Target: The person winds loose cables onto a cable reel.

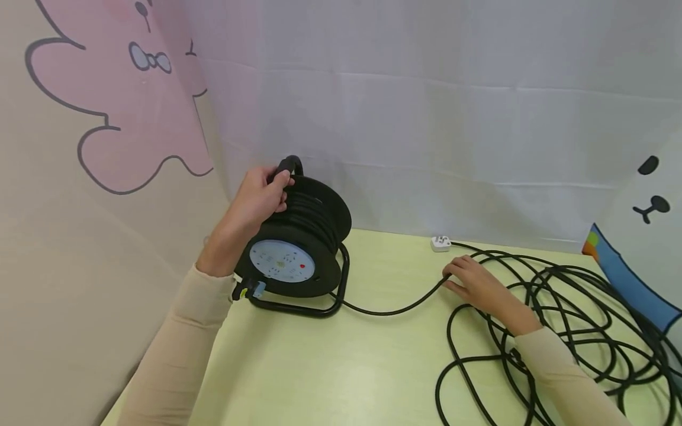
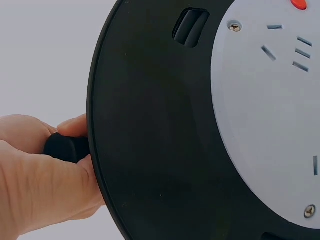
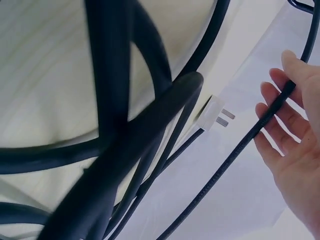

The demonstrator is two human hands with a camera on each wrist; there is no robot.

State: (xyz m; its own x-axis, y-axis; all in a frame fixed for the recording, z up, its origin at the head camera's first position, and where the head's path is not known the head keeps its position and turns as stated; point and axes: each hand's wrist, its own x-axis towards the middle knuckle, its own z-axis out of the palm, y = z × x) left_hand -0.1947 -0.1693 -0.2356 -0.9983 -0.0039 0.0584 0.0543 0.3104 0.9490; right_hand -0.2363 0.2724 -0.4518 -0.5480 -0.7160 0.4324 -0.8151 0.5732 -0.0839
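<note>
At the back left of the table, a black cable reel (image 1: 326, 269) stands on its tubular frame. Its round pale socket panel (image 1: 282, 260) has a red button and faces the person. My left hand (image 1: 258, 198) grips the black handle (image 2: 67, 148) at the top of the reel, thumb on the near side. From the foot of the reel a black cable (image 1: 386, 313) runs right in a shallow sag to my right hand (image 1: 479, 285). In the right wrist view this cable crosses the bent fingers, with the thumb beside it.
Loose coils of cable (image 1: 578, 340) lie tangled over the right side of the table, under the right forearm. A white plug (image 1: 440, 243) lies at the table's back edge. Below the left wrist, a small dark fitting (image 1: 247, 290) sticks out of the reel. Printed curtains (image 1: 426, 130) hang behind.
</note>
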